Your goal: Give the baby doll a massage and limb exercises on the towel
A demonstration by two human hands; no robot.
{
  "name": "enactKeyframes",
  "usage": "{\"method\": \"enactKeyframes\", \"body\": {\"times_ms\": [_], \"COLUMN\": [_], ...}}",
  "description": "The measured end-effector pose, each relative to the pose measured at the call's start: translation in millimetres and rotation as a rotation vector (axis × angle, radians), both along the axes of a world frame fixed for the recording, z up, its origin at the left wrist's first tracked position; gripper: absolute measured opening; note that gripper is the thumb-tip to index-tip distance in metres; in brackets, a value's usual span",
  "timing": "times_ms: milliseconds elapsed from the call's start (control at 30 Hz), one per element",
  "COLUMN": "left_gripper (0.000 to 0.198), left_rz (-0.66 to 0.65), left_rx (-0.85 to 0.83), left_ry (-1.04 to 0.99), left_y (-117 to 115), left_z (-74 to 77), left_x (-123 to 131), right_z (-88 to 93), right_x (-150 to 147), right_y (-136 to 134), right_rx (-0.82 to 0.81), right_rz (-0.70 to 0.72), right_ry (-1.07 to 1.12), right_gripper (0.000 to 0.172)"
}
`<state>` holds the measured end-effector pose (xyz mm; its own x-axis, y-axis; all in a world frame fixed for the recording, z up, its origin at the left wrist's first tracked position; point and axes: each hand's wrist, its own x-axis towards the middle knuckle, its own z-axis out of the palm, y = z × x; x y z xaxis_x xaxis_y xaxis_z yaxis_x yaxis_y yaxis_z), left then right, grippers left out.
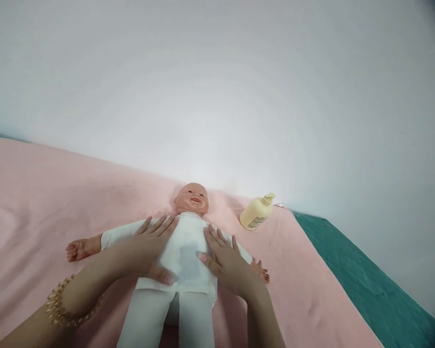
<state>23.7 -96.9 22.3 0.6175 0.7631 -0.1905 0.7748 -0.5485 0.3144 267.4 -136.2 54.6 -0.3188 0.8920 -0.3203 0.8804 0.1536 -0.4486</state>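
Note:
A baby doll (188, 232) in a white cloth top and white leggings lies on its back, head toward the wall, arms spread to both sides. My left hand (150, 249) rests flat on the left side of its chest, fingers stretched toward the shoulder. On the opposite side of the chest lies my right hand (226, 261), its fingers spread. Between my hands a greyish patch (190, 263) shows on the front of the top. A beaded bracelet (63, 302) circles my left wrist.
A pale yellow pump bottle (256, 212) stands upright to the right of the doll's head. The pink sheet (76, 193) lies under the doll, over a green surface (366, 280) visible at right. A white wall (203, 96) rises behind.

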Motion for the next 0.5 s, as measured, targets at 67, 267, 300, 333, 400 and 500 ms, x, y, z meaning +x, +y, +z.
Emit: {"method": "enactKeyframes", "body": {"times_ms": [67,267,300,333,400,500], "left_gripper": [0.127,0.105,0.099,0.096,0.099,0.112], "left_rz": [0.026,0.034,0.034,0.034,0.024,0.005], "left_rx": [-0.025,0.012,0.027,0.042,0.059,0.062], "left_ry": [0.047,0.187,0.212,0.227,0.213,0.151], "left_y": [-1.8,-7.9,-8.3,-8.3,-7.7,-5.5], "left_z": [4.2,16.9,16.7,15.9,13.0,7.9], "left_x": [2.6,11.1,11.3,11.3,10.4,8.5], "right_z": [8.7,32.5,32.0,30.2,23.8,12.5], "right_x": [-3.0,-24.2,-26.7,-28.3,-29.4,-28.2], "right_y": [-5.9,-26.5,-27.4,-27.3,-25.2,-20.2], "right_rx": [0.014,-0.063,-0.068,-0.069,-0.069,-0.051], "right_rz": [0.100,0.484,0.505,0.514,0.520,0.514], "right_ry": [0.100,0.237,0.248,0.261,0.275,0.255], "right_gripper": [0.071,0.056,0.056,0.056,0.058,0.062]}}
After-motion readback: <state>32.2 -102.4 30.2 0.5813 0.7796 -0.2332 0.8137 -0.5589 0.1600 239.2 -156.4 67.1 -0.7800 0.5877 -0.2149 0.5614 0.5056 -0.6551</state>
